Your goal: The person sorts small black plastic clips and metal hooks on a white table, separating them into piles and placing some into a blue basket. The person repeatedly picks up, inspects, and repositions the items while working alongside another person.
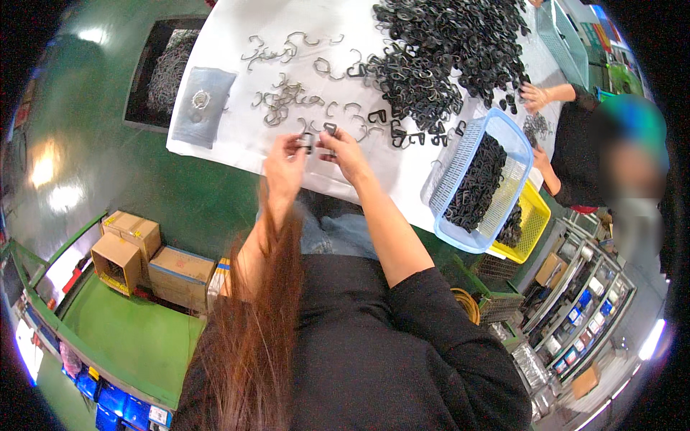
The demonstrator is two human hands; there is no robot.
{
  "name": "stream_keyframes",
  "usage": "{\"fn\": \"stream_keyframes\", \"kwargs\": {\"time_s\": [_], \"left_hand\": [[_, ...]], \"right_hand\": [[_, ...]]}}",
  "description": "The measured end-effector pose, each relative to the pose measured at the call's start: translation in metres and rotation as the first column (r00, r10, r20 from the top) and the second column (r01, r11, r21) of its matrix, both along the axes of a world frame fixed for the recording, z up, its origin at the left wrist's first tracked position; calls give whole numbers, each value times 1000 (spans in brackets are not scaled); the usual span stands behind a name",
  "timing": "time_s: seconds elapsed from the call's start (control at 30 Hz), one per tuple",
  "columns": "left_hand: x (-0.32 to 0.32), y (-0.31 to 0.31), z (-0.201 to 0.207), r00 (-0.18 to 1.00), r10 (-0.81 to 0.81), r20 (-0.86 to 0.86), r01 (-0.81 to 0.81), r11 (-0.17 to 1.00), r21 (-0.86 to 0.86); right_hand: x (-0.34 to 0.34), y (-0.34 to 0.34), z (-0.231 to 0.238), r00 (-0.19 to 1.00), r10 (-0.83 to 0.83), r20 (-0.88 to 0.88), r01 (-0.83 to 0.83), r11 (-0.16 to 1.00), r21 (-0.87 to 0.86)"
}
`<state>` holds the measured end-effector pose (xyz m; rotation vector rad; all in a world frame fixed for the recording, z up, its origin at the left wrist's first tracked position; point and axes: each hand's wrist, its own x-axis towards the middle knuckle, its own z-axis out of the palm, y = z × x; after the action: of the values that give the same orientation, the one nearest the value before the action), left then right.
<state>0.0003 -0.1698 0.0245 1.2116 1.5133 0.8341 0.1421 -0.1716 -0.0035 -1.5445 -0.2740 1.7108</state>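
While both bare hands come close together above the near edge of a table covered in smooth white sheeting [237, 152], the left hand [284, 167] has its thumb and fingers drawn narrow about a small dark piece with a silvery curve [307, 143], blurred in outline. Just beside it, the right hand [346, 152] has its fingers bent inward, with a black squarish loop [330, 128] at their tips; whether they grip that loop or it lies beyond them, I cannot tell.

Past the fingertips, thin, shiny metal hooks bent into open curves [286, 93] lie scattered and partly tangled. To their right spreads a thick, dull-black heap of small looped pieces [424, 79], its near edge breaking into single angular hooks.

Right of the hands, a light-blue plastic basket with latticed walls [447, 192] holds a dense mass of black pieces [480, 183], and a yellow plastic basket with perforated walls [537, 215] shows partly beneath it. At the table's left end lies a grey, glossy flat sheet [195, 126] bearing a wiry silver ring [200, 99]. At the right, a co-worker's hand [535, 98] reaches beside the heap.
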Motion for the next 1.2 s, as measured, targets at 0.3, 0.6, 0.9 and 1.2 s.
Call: {"fn": "stream_keyframes", "kwargs": {"time_s": [0.3, 0.6, 0.9, 1.2], "left_hand": [[102, 19, -14, 666, -389, -637, 639, 739, 216], [48, 77, -65, 366, -152, -918, 657, 741, 139], [135, 172, -41, 799, -220, -560, 498, 764, 410], [190, 116, -60, 839, -465, -282, 520, 837, 169]], "right_hand": [[137, -48, 63, 897, -412, -162, 437, 883, 171], [267, -156, 87, 316, 5, 949, 373, 919, -128], [164, -60, 49, 261, 130, 957, 35, 989, -144], [129, 32, -24, 356, -113, 928, 54, 993, 100]]}}
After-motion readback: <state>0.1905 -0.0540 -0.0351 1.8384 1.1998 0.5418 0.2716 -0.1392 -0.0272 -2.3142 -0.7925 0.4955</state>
